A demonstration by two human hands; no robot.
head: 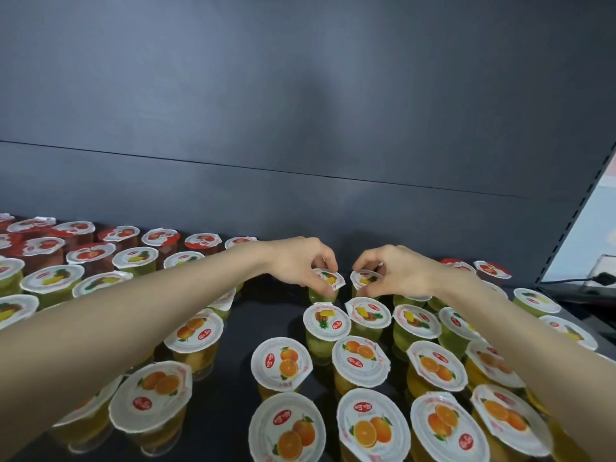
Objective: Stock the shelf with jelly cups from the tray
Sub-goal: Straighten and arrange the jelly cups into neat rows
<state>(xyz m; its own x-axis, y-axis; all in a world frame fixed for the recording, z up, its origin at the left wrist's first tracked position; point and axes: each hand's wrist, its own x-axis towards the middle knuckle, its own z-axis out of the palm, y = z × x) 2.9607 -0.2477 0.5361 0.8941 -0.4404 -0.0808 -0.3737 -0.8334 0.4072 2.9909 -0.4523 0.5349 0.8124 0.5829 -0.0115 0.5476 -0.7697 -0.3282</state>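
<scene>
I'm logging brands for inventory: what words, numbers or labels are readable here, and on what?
Red oval logos on the orange lids: white script, too blurred to read.
Pink rim print on those lids: too small.
Pineapple lids and red lids: logos too small.
Nothing else written.

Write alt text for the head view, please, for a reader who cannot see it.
A left hand and right hand each pinch a pineapple jelly cup by its lid, side by side at a dark shelf. Orange-lidded cups stand nearer, red-lidded cups far left, a grey back panel behind.
</scene>
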